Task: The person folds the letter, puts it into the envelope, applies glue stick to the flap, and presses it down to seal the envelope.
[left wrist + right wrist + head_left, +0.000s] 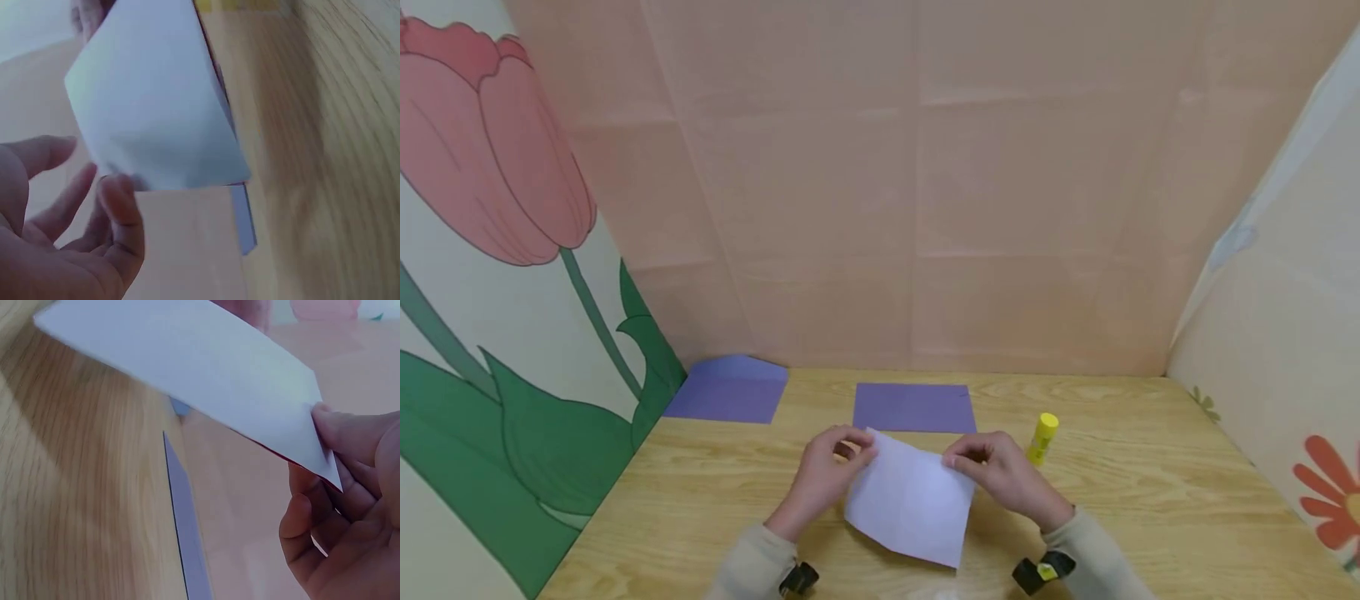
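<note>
A white sheet of paper (913, 500) is raised and tilted above the table in front of me, slightly bowed. A thin red edge shows along its underside in the right wrist view. My left hand (831, 467) holds the sheet at its upper left corner with the fingertips. In the left wrist view the fingers (125, 212) meet the edge of the paper, and the thumb lies a little apart. My right hand (1003, 475) pinches the upper right corner between thumb and fingers. In the right wrist view the thumb (350, 434) presses on the white face.
A yellow glue stick (1042, 438) stands beyond my right hand. Behind the sheet lies a purple paper rectangle (913, 407). At the far left is another purple paper piece (730, 392) with a lighter flap. A pinkish backdrop (917, 208) closes the wooden table's (1150, 483) back edge.
</note>
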A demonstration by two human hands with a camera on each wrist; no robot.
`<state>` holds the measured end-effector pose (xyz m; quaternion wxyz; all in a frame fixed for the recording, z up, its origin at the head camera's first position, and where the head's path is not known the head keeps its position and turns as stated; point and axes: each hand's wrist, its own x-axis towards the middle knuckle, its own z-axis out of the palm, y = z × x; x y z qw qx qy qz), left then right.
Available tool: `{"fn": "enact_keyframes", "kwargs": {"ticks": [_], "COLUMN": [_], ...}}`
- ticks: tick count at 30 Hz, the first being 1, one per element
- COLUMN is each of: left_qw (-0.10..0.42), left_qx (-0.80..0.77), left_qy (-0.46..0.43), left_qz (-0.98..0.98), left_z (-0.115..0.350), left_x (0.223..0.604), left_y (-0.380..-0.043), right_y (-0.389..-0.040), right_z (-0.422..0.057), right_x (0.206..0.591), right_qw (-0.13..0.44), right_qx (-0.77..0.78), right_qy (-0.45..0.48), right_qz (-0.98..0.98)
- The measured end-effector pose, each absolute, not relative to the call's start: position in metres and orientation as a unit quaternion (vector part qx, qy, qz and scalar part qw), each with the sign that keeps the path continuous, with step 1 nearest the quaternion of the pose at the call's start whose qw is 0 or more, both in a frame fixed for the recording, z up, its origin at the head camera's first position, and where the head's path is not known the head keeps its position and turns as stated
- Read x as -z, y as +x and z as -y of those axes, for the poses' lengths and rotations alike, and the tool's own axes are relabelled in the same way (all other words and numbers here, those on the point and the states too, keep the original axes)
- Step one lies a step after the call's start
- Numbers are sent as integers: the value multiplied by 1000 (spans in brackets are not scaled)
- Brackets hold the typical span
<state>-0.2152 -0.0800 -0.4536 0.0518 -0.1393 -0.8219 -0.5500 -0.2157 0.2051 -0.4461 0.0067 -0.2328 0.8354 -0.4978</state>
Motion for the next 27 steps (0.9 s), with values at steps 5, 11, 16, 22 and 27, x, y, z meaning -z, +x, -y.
{"fn": "enact_keyframes", "kwargs": {"ticks": [5, 11, 16, 22, 27], "left_qw": [6, -8, 22, 30, 23], "left_qx": [524, 525, 523, 530, 548], "left_qy": [-194, -213, -231, -231, -221], "left_qz": [829, 824, 820, 816, 807], "left_z": [68, 58, 55, 54, 54], "left_x": [446, 437, 436, 435, 434], "left_y": [-206, -201, -201, -200, -200], "right_y": [-212, -210, -210, -211, -213], "right_z": [-195, -185, -180, -177, -179], "right_x": [442, 437, 437, 436, 435], "right_qw": [-1, -4, -31, -70, -30], "right_qx": [517, 515, 514, 493, 489], "right_qy": [-232, -229, -218, -211, -223], "right_qz": [-824, -826, -829, -841, -843]}}
